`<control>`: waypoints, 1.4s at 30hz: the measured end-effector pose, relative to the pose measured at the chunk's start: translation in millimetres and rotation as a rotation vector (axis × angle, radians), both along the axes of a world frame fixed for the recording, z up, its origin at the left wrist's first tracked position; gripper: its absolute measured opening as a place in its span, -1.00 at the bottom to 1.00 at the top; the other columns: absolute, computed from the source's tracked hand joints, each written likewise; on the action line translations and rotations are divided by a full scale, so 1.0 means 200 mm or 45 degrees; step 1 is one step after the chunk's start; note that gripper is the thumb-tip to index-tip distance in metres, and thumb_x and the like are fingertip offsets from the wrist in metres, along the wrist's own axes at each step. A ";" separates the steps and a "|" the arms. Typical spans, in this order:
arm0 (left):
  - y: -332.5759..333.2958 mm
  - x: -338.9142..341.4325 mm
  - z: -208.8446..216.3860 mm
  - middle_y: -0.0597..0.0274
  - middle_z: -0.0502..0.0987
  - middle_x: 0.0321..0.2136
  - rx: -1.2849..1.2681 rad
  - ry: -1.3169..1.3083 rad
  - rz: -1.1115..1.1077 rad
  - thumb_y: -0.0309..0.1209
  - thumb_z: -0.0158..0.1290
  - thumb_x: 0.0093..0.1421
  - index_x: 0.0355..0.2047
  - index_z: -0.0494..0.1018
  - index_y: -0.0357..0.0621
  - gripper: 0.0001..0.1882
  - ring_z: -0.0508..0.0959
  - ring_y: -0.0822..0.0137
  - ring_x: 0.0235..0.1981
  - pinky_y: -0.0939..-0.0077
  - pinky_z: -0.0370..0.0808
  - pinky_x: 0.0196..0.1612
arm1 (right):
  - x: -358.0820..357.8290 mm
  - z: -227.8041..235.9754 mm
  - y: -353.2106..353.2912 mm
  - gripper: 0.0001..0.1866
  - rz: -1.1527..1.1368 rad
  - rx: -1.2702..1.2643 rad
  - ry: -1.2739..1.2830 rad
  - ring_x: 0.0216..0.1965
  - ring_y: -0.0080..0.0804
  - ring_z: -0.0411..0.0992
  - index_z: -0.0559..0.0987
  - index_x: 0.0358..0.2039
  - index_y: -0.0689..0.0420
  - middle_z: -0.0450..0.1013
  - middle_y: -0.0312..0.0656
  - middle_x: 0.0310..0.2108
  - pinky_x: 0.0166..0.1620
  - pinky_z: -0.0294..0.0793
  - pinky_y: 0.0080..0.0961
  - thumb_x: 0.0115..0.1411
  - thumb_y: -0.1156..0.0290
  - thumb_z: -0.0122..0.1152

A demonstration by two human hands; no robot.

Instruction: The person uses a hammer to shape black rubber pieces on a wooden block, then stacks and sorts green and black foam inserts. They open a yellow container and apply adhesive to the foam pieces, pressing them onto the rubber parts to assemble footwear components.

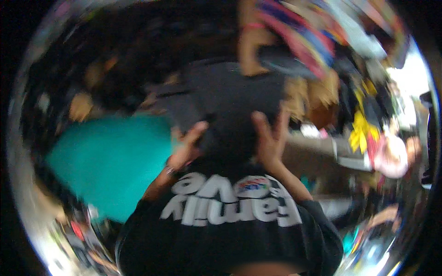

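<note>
Head view: blurred, so details are soft. Your left hand (186, 145) is on the left edge of the dark cloth (225, 106), thumb out, fingers tucked under or behind the fabric; looks like a pinch on the cloth, but I can't tell for sure. Your right hand (270, 135) is spread, fingers up, flat against the cloth's right side.

The dark cloth hangs or lies straight ahead of you, between both hands, above your dark printed shirt (230, 207).

My read on the step: you're spreading or lifting the cloth by its two sides. A next move would need a firm grip on both edges, and the right hand isn't closed on anything yet.

A teal cloth (110, 161) lies just left of the dark one. Upper right holds a heap of mixed coloured fabric (304, 37). No clear container shows; can't tell what the heap sits in.
</note>
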State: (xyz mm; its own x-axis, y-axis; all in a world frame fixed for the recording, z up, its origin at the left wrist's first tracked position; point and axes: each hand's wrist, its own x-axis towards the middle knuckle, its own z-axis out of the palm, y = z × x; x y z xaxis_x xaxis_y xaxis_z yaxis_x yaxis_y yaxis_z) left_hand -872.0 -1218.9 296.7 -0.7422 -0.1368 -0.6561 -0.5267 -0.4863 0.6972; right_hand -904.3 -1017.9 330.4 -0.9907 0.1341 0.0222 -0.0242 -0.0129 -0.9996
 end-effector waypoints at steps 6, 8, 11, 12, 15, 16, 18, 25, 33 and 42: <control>0.10 0.00 -0.11 0.17 0.50 -0.01 0.033 0.560 -0.171 -0.57 0.24 0.07 0.16 0.32 -0.21 -0.38 0.54 0.23 -0.01 0.24 0.50 0.06 | 0.13 0.08 0.14 -0.65 -0.207 -0.378 0.223 0.04 -0.51 0.33 0.31 0.11 0.17 0.38 -0.24 0.00 0.14 0.31 -0.52 0.35 0.54 0.12; 0.17 0.02 -0.11 0.17 0.50 0.00 0.096 0.719 -0.353 -0.62 0.22 0.05 0.18 0.31 -0.24 -0.36 0.52 0.24 0.01 0.27 0.48 0.10 | 0.21 0.08 0.21 -0.65 -0.306 -0.395 0.250 0.03 -0.54 0.33 0.31 0.10 0.16 0.39 -0.26 0.00 0.13 0.31 -0.54 0.35 0.55 0.11; 0.34 -0.01 -0.07 0.16 0.49 0.02 0.182 0.639 -0.622 -0.66 0.21 0.04 0.19 0.30 -0.26 -0.33 0.52 0.24 0.02 0.31 0.45 0.14 | 0.36 0.09 0.36 -0.68 -0.525 -0.544 0.211 -0.01 -0.59 0.38 0.35 0.07 0.11 0.44 -0.31 -0.03 0.12 0.33 -0.57 0.34 0.59 0.10; 0.41 -0.03 -0.05 0.15 0.49 0.02 0.192 0.572 -0.708 -0.67 0.22 0.04 0.19 0.30 -0.26 -0.33 0.52 0.24 0.02 0.33 0.44 0.15 | 0.39 0.09 0.42 -0.69 -0.613 -0.476 0.263 -0.02 -0.59 0.38 0.35 0.06 0.11 0.44 -0.32 -0.05 0.10 0.34 -0.59 0.34 0.58 0.11; 0.65 -0.06 0.03 0.13 0.48 0.03 0.243 0.632 -0.873 -0.63 0.25 0.04 0.16 0.33 -0.27 -0.36 0.53 0.24 0.00 0.35 0.45 0.12 | 0.49 0.09 0.55 -0.67 -0.814 -0.410 0.280 -0.01 -0.63 0.34 0.35 0.09 0.11 0.40 -0.32 -0.03 0.08 0.32 -0.64 0.34 0.55 0.13; 0.73 -0.07 0.05 0.13 0.49 0.03 0.139 0.655 -0.934 -0.62 0.26 0.04 0.14 0.36 -0.27 -0.38 0.53 0.24 -0.01 0.35 0.46 0.11 | 0.52 0.10 0.61 -0.66 -0.858 -0.379 0.287 -0.02 -0.63 0.34 0.35 0.09 0.11 0.40 -0.32 -0.03 0.08 0.32 -0.64 0.34 0.55 0.13; 0.88 -0.04 0.09 0.12 0.50 0.02 0.029 0.718 -1.032 -0.58 0.28 0.04 0.09 0.41 -0.27 -0.43 0.54 0.24 -0.03 0.36 0.47 0.08 | 0.60 0.11 0.73 -0.65 -0.971 -0.321 0.275 -0.03 -0.62 0.34 0.34 0.10 0.11 0.39 -0.33 -0.02 0.08 0.32 -0.64 0.34 0.54 0.13; 1.44 0.23 0.11 0.10 0.51 0.00 0.006 0.651 -1.022 -0.54 0.25 0.07 0.06 0.43 -0.31 -0.49 0.52 0.21 -0.04 0.36 0.45 0.08 | 0.96 0.12 1.19 -0.63 -1.129 -0.472 0.350 -0.03 -0.60 0.36 0.32 0.11 0.15 0.42 -0.30 -0.04 0.06 0.35 -0.62 0.33 0.56 0.15; 2.06 0.47 -0.01 0.03 0.41 0.14 0.151 0.643 -1.466 -0.44 0.21 0.14 0.23 0.27 -0.26 -0.36 0.46 0.11 0.09 0.22 0.39 0.20 | 1.43 0.12 1.71 -0.65 -1.329 -0.319 0.546 0.02 -0.63 0.36 0.33 0.10 0.13 0.40 -0.32 0.00 0.12 0.34 -0.61 0.35 0.52 0.14; 2.61 0.65 0.17 0.13 0.55 0.00 0.387 0.472 -1.783 -0.54 0.24 0.13 0.05 0.47 -0.29 -0.55 0.56 0.28 -0.06 0.36 0.50 0.05 | 1.65 0.12 1.98 -0.66 -1.777 -0.284 0.575 -0.07 -0.60 0.37 0.33 0.08 0.17 0.41 -0.30 -0.07 0.04 0.37 -0.61 0.34 0.53 0.15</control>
State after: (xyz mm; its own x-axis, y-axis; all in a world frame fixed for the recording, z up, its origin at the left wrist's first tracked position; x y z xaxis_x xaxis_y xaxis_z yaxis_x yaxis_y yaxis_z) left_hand -742.7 -697.1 331.3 -0.2790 0.9198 -0.2761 -0.4983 0.1071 0.8604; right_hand -573.6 -621.6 355.1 0.0232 0.9903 0.1370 -0.4464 0.1329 -0.8849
